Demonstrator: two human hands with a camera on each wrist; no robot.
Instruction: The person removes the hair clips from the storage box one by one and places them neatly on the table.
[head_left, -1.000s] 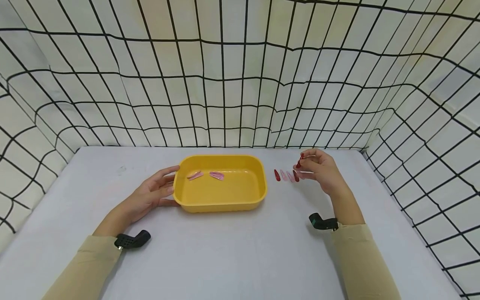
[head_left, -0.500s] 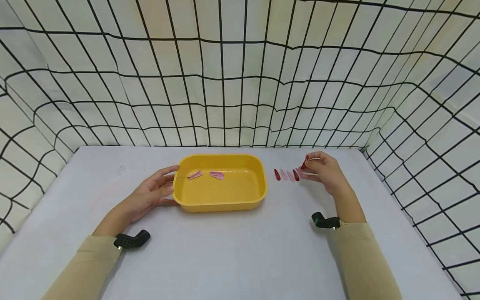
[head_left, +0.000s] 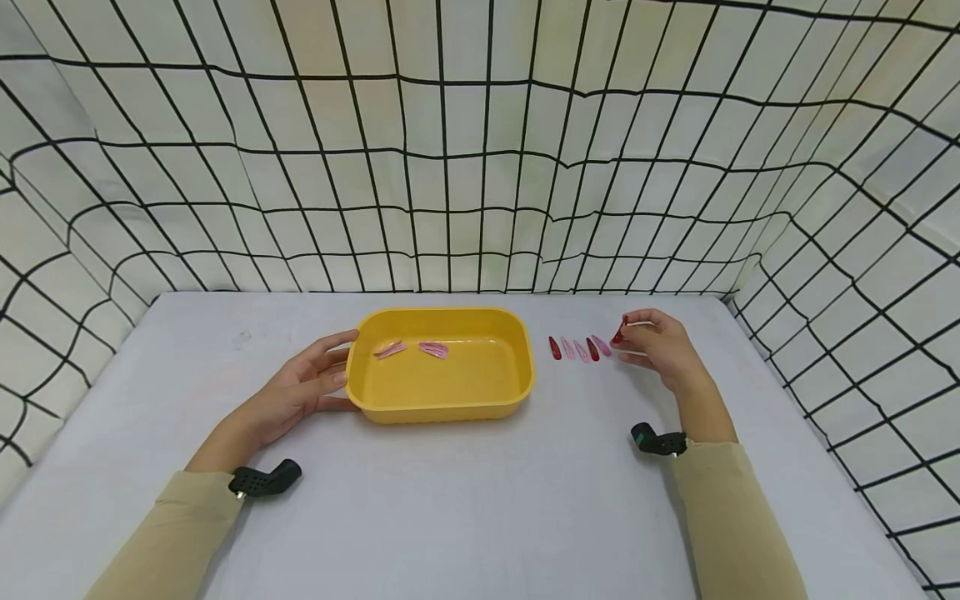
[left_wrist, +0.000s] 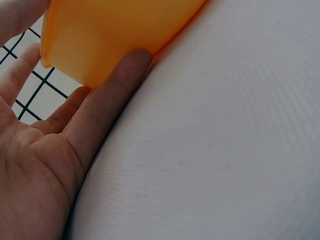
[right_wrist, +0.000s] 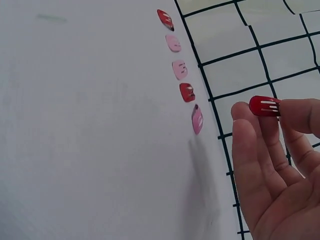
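My right hand (head_left: 658,343) pinches a red snap hair clip (right_wrist: 263,106) between thumb and fingertip, just off the right end of a row of clips. That row has a red hair clip (head_left: 555,348) at its left end, two pale pink clips, another red clip (right_wrist: 187,92), then a darker pink clip (right_wrist: 197,119) lying slanted. My left hand (head_left: 303,385) touches the left side of a yellow tray (head_left: 442,413), its fingers mostly straight along the wall. Inside the tray lie two pink hair clips (head_left: 432,351).
A white-covered table (head_left: 465,508) bears everything. Behind it and along both sides stands a black wire grid (head_left: 480,208) with white sheeting behind. Each wrist wears a small black camera (head_left: 266,479).
My right hand has shifted right and slightly toward me with the red hair clip, moving away from the row. The slanted pink clip is now uncovered. The left hand and tray stay put.
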